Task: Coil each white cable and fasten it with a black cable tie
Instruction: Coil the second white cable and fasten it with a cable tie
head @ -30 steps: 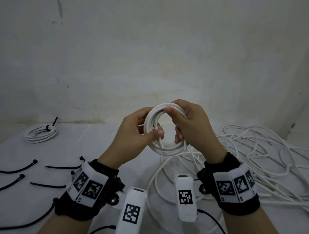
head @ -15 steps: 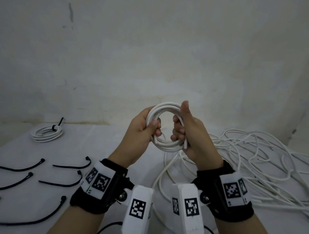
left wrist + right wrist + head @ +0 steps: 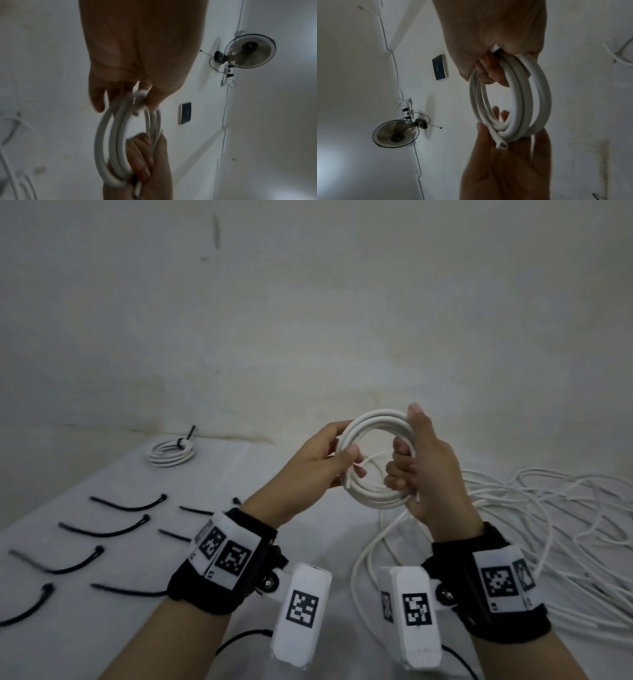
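Head view shows one tied coil (image 3: 172, 452) done at the table's far edge, while left hand (image 3: 320, 463) and right hand (image 3: 423, 470) grip an untied white coil (image 3: 375, 460) midair, loose cables (image 3: 548, 529) and black cable ties (image 3: 102, 530) waiting.

The left wrist (image 3: 222, 556) hides parts of two black cable ties (image 3: 191, 510); loose white cable (image 3: 565, 529) runs off at three o'clock.

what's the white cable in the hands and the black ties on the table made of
Coiled cable: looks like smooth matte white plastic sheathing, probably PVC; the cut end shows a hollow-looking jacket, core unclear. Cable ties: thin black strips with small heads, holding a springy curve, likely nylon, but too small to confirm.
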The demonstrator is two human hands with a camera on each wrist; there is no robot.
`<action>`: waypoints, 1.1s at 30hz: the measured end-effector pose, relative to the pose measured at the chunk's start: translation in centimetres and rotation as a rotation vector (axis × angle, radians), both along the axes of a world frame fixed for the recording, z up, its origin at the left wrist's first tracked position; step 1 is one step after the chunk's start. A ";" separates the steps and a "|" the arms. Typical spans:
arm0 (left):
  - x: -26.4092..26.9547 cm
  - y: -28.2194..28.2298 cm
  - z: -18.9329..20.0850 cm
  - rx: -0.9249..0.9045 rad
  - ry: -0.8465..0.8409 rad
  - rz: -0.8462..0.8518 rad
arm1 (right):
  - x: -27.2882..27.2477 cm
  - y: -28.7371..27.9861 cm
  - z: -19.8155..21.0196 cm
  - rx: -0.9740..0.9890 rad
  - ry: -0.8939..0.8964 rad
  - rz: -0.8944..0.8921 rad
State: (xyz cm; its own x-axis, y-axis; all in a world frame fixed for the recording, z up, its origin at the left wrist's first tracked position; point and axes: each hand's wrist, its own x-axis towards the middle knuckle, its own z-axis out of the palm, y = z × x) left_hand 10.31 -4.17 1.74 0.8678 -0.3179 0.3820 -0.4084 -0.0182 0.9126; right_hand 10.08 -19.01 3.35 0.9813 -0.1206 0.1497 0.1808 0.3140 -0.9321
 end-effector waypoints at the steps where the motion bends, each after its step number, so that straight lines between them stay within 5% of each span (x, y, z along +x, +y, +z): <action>1: 0.1 0.6 0.1 0.075 0.014 0.009 | 0.0 -0.5 0.1 0.010 -0.014 -0.020; 7: -2.2 9.6 0.3 0.612 -0.018 0.300 | -0.2 0.2 0.1 0.052 -0.033 0.048; 11: -4.0 14.0 -1.5 1.242 0.156 0.301 | -0.3 0.7 -0.4 0.048 -0.034 0.112; 14: -4.7 15.6 -3.4 1.447 0.289 0.312 | -0.5 1.1 -0.7 0.019 -0.030 0.136; 30: -4.4 16.4 -6.2 1.430 0.316 0.275 | -1.0 2.2 -1.1 -0.033 -0.023 0.129; 33: -5.1 16.4 -4.6 1.287 0.249 0.257 | -1.3 2.7 -1.4 -0.055 -0.016 0.115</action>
